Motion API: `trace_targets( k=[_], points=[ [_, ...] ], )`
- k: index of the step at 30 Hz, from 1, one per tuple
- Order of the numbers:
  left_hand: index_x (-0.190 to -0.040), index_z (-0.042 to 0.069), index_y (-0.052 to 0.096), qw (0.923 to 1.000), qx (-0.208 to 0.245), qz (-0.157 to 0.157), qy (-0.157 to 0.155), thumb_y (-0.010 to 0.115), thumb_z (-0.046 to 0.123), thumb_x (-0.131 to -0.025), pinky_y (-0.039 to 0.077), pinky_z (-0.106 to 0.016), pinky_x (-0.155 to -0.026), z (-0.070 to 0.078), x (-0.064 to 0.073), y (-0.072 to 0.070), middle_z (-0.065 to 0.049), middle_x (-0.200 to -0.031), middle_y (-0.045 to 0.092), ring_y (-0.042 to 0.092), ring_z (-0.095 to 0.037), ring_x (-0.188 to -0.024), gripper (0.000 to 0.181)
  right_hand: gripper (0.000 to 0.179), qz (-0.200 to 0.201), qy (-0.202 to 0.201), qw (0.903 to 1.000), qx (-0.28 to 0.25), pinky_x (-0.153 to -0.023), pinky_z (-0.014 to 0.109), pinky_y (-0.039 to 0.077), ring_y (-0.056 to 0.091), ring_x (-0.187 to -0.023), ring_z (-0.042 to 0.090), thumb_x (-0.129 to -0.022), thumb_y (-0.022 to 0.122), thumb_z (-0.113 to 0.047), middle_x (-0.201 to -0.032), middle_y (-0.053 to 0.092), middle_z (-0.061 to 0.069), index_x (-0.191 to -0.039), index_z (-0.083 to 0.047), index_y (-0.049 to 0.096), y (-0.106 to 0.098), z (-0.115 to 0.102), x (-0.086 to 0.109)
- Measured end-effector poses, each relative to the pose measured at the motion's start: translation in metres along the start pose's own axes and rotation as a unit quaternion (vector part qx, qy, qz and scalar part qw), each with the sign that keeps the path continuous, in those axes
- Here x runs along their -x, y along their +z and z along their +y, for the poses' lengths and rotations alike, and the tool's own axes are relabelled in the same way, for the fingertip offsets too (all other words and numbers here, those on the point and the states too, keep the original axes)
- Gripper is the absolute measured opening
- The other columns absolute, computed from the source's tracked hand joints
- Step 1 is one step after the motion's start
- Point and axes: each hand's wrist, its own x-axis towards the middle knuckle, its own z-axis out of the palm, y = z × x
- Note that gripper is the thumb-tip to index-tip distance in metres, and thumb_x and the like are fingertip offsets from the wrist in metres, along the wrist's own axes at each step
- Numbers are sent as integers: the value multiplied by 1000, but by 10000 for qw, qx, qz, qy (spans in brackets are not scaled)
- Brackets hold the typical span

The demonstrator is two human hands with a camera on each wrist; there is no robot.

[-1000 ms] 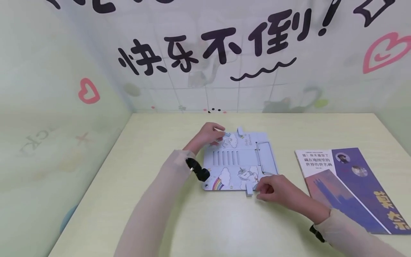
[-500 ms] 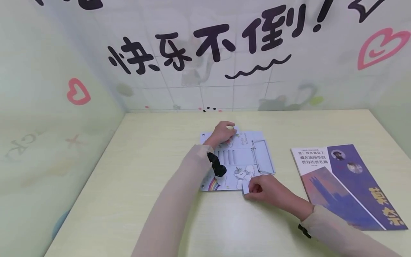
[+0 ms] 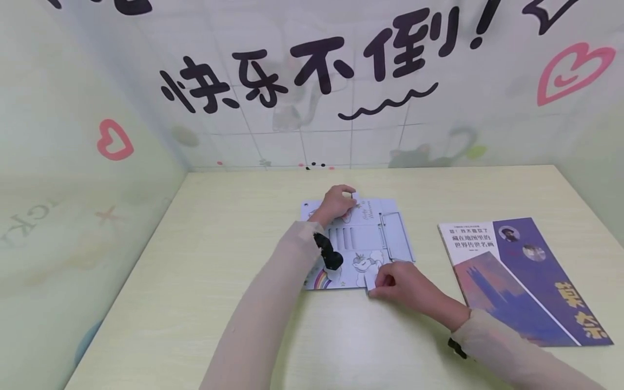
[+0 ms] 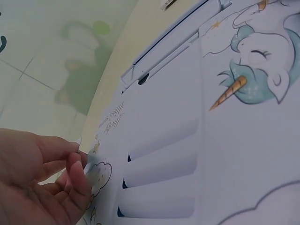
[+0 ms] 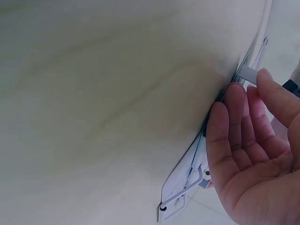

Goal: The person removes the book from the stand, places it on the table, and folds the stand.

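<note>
A pale folding book stand (image 3: 364,237) with unicorn, cloud and rainbow prints lies flat on the table. My left hand (image 3: 335,205) reaches across its left part and pinches a small white tab (image 3: 355,196) at the far edge; in the left wrist view the fingertips of the left hand (image 4: 51,176) come together there, mostly covering the tab. At the near edge, my right hand (image 3: 407,284) holds the matching tab (image 3: 370,281). The right wrist view shows that grey-white tab (image 5: 247,74) between the thumb and fingers. A wire bracket (image 3: 398,237) spans the stand's right end.
To the right lies a book (image 3: 524,281) with a purple and white cover. The pale wooden table (image 3: 195,244) meets a wall (image 3: 234,149) with printed lettering behind, with side panels left and right. A black strap sits on each wrist.
My left hand has moved right along the stand's far edge to the far tab. My right hand has shifted left onto the near tab. The camera view has shifted slightly.
</note>
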Motion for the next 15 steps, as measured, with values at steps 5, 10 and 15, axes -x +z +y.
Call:
trace_targets(
  k=[5,10,15],
  points=[
    [-126,13,54,9998,-128,-42,-112,57,15,-91,36,-19,-45,0,-1,2,-1,-57,47,39,-9,-42,35,16,109,172,9998,48,-53,21,43,46,-60,8,-75,75,-16,-64,53,-7,-69,-12,61,-1,2,-2],
    [-126,14,54,9997,-188,-66,-139,58,15,-91,36,-19,-45,-1,-4,3,-1,-58,49,41,-9,-43,35,17,124,377,9992,38,-51,20,41,46,-59,9,-74,76,-17,-63,53,-6,-69,-11,61,-2,3,-6],
    [-126,14,54,9997,-185,-91,-164,57,15,-91,36,-19,-44,-1,-4,3,0,-54,47,39,-9,-41,35,17,97,376,9992,-16,-50,20,41,46,-59,9,-73,77,-16,-63,53,-6,-68,-11,61,-4,3,-7]
  ],
)
